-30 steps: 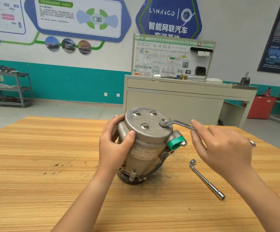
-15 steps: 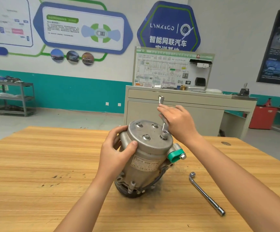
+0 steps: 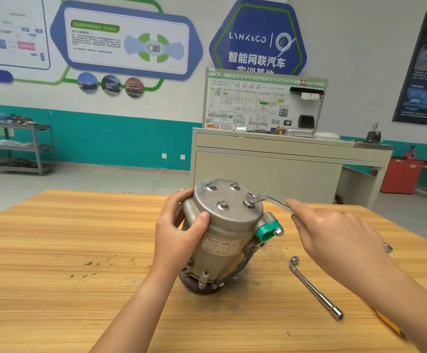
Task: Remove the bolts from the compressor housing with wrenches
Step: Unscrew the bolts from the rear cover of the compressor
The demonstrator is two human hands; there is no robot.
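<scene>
The left grip (image 3: 179,233) clasped the cylindrical cast-metal compressor housing (image 3: 233,225); the right grip (image 3: 340,240) clenched a chrome offset wrench (image 3: 271,200), ring at one bolt (image 3: 248,205).

I count one compressor (image 3: 229,242), four bolts (image 3: 222,205) on it, one ring wrench (image 3: 271,200), one socket wrench (image 3: 315,289), two hands (image 3: 179,235), one table (image 3: 54,250)

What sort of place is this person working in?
Most likely a car-mechanics training workshop: a wiring-diagram teaching board stands on a cabinet, car-technology posters cover the wall, and a compressor sits on the wooden table with a wrench on one bolt.
</scene>
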